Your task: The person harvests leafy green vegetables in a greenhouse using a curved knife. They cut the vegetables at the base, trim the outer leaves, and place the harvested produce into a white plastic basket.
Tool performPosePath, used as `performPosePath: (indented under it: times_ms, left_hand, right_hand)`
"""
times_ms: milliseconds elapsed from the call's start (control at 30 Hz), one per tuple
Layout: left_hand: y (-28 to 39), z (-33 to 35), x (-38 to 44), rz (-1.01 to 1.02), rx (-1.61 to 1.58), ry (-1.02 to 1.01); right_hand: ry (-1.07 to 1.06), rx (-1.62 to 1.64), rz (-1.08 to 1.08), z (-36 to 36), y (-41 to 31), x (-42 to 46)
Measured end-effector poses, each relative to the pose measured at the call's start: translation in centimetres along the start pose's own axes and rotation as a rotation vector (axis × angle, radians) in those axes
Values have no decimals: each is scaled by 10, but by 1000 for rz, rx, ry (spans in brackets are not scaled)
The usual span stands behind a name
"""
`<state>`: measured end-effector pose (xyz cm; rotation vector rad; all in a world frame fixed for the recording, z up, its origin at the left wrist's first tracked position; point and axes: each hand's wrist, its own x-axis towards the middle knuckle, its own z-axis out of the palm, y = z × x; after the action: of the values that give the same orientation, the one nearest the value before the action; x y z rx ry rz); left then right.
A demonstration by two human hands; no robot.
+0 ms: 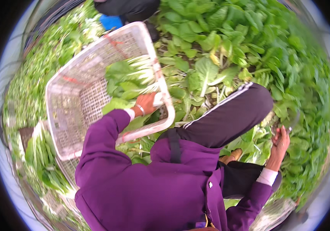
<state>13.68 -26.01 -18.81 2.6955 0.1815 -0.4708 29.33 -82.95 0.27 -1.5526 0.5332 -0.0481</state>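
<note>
My left hand (146,105) is inside a white plastic crate (150,34), its fingers closed around the pale stem end of a leafy green (118,104). More leafy greens with white stems (133,73) lie beside it along the crate's right side, leaves toward the left. Off to the right, near standing greens, my right hand (279,138) grips a small curved knife (293,124), its blade blurred and pointing away from me. The knife's handle is mostly hidden by the fingers.
Rooted leafy greens (300,95) fill the right side. Cut leaves (206,73) lie on soil before my knee. Another crate (68,170) stands lower left, with a bunch of greens (42,156) beside or on it. A person in dark clothing (130,8) is at the top, near a blue object (110,22).
</note>
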Motion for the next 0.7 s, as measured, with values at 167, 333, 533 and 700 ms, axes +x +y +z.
performPosePath:
  times_ms: [167,333,533,700]
  left_hand:
    - [9,68,1,167,60,114]
    - [-46,84,-7,256,248,-176]
    - [-78,40,-6,343,333,-455]
    - [-34,-82,8,59,-580,249]
  right_hand:
    - [20,27,-86,-1,-32,-12]
    - [39,-16,-219,-9,-98,-35]
    - [119,-75,-296,-95,-107,-12]
    - [176,-122,-77,-160,-12,29]
